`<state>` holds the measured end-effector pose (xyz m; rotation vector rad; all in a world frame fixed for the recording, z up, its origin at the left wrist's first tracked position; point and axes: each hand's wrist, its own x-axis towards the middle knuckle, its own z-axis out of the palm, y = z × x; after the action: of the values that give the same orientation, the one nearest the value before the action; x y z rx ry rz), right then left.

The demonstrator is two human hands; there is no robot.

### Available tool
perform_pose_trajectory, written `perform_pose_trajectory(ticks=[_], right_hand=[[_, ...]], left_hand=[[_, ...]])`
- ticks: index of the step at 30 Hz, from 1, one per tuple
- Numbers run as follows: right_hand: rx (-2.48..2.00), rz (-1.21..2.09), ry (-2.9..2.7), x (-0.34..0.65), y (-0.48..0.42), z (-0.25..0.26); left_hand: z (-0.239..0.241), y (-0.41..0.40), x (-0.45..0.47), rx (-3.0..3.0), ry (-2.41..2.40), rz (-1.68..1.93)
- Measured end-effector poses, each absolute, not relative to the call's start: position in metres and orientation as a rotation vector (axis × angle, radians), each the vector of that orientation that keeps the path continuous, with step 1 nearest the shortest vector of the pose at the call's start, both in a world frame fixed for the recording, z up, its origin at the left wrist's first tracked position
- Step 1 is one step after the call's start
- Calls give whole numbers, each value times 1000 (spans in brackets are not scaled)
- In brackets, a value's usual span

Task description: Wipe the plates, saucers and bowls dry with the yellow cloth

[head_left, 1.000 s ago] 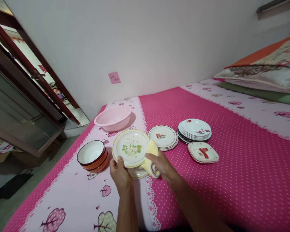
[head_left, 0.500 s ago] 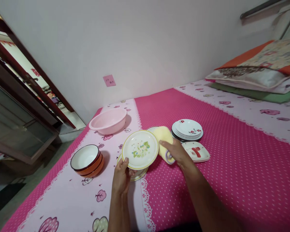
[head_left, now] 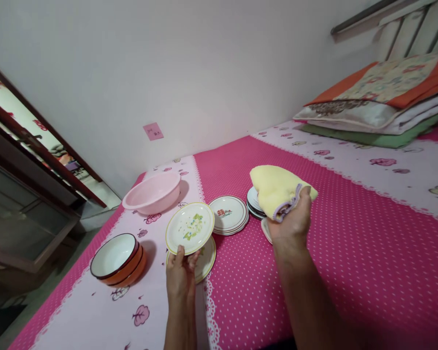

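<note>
The left hand (head_left: 182, 267) grips a yellow-rimmed plate (head_left: 190, 227) by its near edge, thumb on top and fingers underneath, the plate tilted with its green leaf pattern facing up. Partly hidden beneath it, a second yellow-rimmed plate (head_left: 206, 261) lies on the bed (head_left: 357, 262); whether the two plates touch is hard to tell. The right hand (head_left: 292, 221) is closed around a bunched yellow cloth (head_left: 277, 187) with a purple edge, lifted above the bedspread and well apart from the held plate. Just beyond that plate sits a stack of red-rimmed plates (head_left: 230, 218). Behind the cloth, a stack of white plates (head_left: 252, 200) shows only its left part, and a small dish (head_left: 265, 230) peeks out beside the right hand. To the left stand stacked orange bowls (head_left: 122, 274) with white insides, and farther back, near the wall (head_left: 204, 63), rests a pink basin (head_left: 153, 194). Pillows (head_left: 372, 104) are piled at the far right.
</note>
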<state>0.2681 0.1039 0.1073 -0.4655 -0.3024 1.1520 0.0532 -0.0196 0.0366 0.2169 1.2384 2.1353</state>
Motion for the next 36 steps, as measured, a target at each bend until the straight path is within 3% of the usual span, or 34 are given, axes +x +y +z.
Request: perform_pose_trajectory(ticks=[25,36], right_hand=[[-415,1205,-239,289,113,111],[-360,1211,-139,284,117,111]], left_hand=[[-2,75,141,221,1313,2050],[9,67,121,454,1372,1588]])
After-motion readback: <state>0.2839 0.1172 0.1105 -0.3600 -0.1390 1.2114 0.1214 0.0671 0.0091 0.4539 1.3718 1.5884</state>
